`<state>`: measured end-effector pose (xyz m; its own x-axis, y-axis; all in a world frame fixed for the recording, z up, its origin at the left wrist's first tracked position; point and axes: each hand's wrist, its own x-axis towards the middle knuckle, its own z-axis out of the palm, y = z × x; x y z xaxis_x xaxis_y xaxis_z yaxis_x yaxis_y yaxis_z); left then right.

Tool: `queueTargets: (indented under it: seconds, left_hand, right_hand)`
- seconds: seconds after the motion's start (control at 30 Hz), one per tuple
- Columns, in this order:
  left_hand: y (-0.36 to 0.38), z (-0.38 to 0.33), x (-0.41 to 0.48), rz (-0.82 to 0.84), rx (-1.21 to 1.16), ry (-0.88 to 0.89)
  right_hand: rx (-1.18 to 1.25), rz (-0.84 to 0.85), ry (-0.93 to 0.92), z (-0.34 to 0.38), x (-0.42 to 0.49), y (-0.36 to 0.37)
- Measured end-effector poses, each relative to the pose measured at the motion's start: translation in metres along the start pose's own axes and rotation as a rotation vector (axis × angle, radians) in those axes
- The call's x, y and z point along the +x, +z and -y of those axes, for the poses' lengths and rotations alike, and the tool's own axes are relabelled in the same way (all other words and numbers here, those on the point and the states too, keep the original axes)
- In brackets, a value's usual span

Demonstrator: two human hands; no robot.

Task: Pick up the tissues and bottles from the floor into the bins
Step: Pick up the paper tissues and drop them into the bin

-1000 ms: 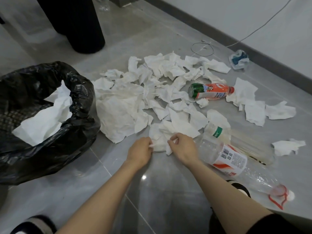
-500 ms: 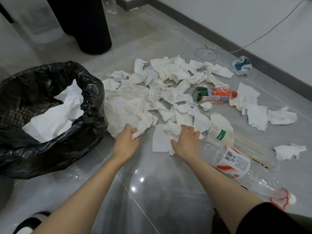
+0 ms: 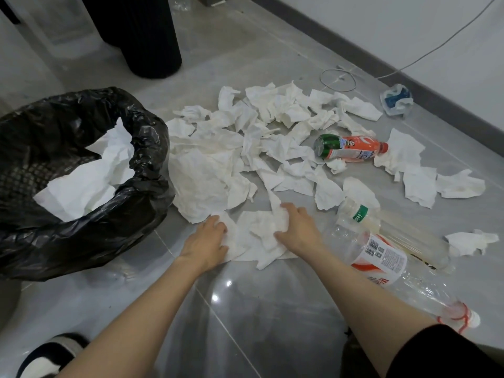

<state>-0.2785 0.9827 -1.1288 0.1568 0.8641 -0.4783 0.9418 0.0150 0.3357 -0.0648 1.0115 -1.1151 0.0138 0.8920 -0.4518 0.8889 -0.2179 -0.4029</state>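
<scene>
Left hand (image 3: 207,241) is down on the floor, low in the middle of the frame, fingers curled into the near edge of a bunch of tissues (image 3: 256,236). Right hand (image 3: 298,230) sits just across from it, fingers and thumb hooked round the crumpled side of the same bunch, so the paper is squeezed between the two!

Above them, a big spread of loose tissues (image 3: 207,175) covers the centre of the frame. At the left edge stands the bin (image 3: 147,148), lined with a black bag, white paper (image 3: 90,184) lying inside.

Over on the right, an orange bottle (image 3: 351,150) lies on its side among the scraps. Lower right, a clear bottle (image 3: 381,257) with a red-and-white label lies just beside the right wrist. A second clear bottle with a green label (image 3: 360,214) is tucked behind it.

A black cylinder (image 3: 147,36) stands at the upper left, and a slipper (image 3: 51,356) peeks in at the lower left.
</scene>
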Motion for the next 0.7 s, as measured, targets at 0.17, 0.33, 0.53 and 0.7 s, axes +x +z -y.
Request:
queueTargets:
  seconds: [0.17,0.33,0.53,0.7]
  left_hand:
    - [0.009,0.004,-0.001,-0.044,0.088,-0.06]
    - [0.007,0.008,0.0,-0.111,-0.037,-0.096]
    - [-0.02,0.001,-0.012,-0.289,-0.245,-0.073]
    - [-0.055,-0.017,-0.027,-0.419,-0.386,0.036]
  right_hand:
    - [0.117,-0.079,0.047,-0.003,0.002,0.014]
    - [0.328,-0.164,0.205,-0.006,0.003,0.009]
    - [0.584,-0.406,0.123,0.014,-0.008,-0.023]
    - [0.805,-0.43,0.204,0.037,-0.013,-0.053]
